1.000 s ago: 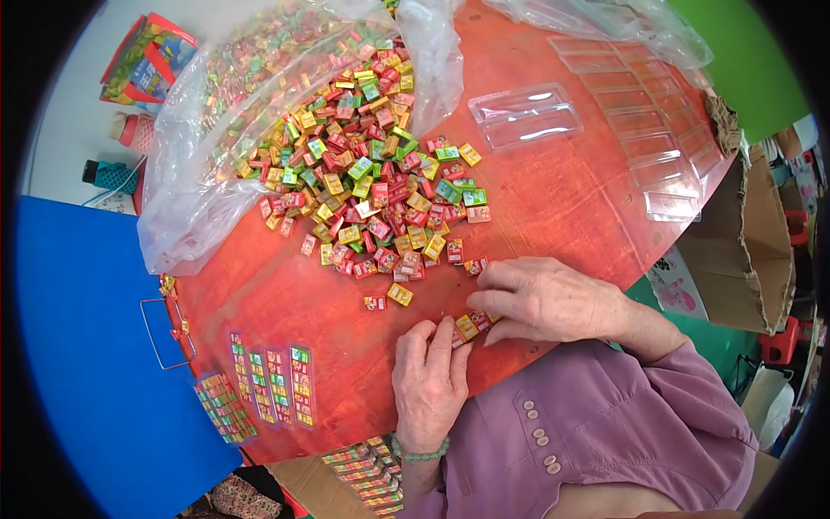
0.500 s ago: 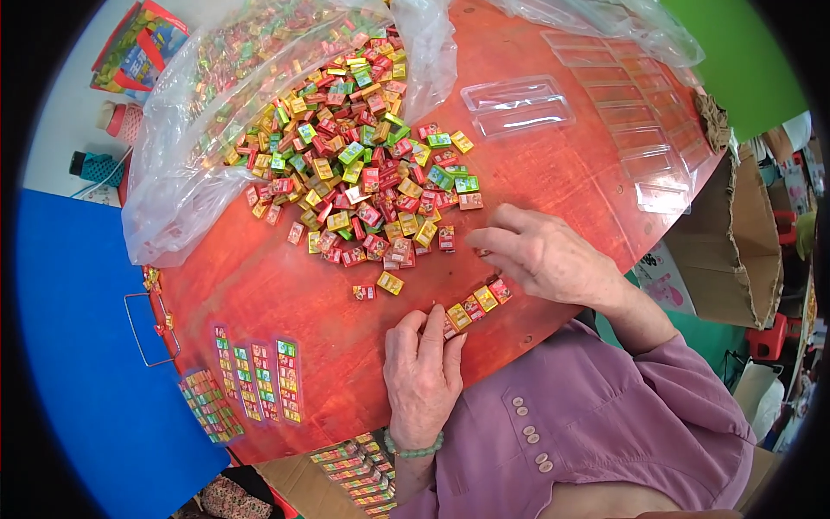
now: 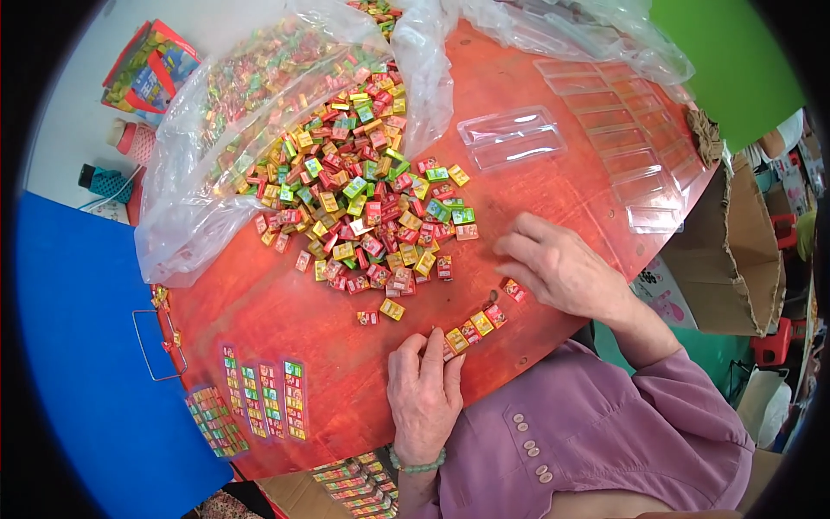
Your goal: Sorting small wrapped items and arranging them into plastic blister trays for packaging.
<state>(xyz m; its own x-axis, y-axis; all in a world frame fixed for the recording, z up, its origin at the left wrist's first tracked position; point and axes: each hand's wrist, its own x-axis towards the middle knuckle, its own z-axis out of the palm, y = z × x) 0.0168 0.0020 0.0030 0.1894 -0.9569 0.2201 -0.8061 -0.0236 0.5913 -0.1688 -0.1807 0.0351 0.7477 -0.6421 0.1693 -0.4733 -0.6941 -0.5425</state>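
A short row of small red and yellow boxes (image 3: 469, 332) lies slantwise on the red table near its front edge. My left hand (image 3: 422, 394) is at the row's lower left end, with thumb and fingers closed about the end box. My right hand (image 3: 558, 266) hovers at the row's other end, its fingers apart and partly curled; its thumb is hidden. Just under it, a single red box (image 3: 513, 290) sits apart from the row. A large heap of mixed red, yellow and green boxes (image 3: 372, 212) lies beyond my hands, and a yellow box (image 3: 392, 309) has strayed from it.
A clear plastic bag (image 3: 186, 233) covers the heap's far side. Empty clear trays (image 3: 510, 138) lie at the back right, with more trays (image 3: 644, 186) beyond. Filled strips of boxes (image 3: 272, 398) lie at the table's left. An open cardboard box (image 3: 735, 259) stands right of the table.
My right hand has drawn slightly down and right, and the red box now lies visible below its fingers. My left hand stays at the row. The whole view has shifted a little.
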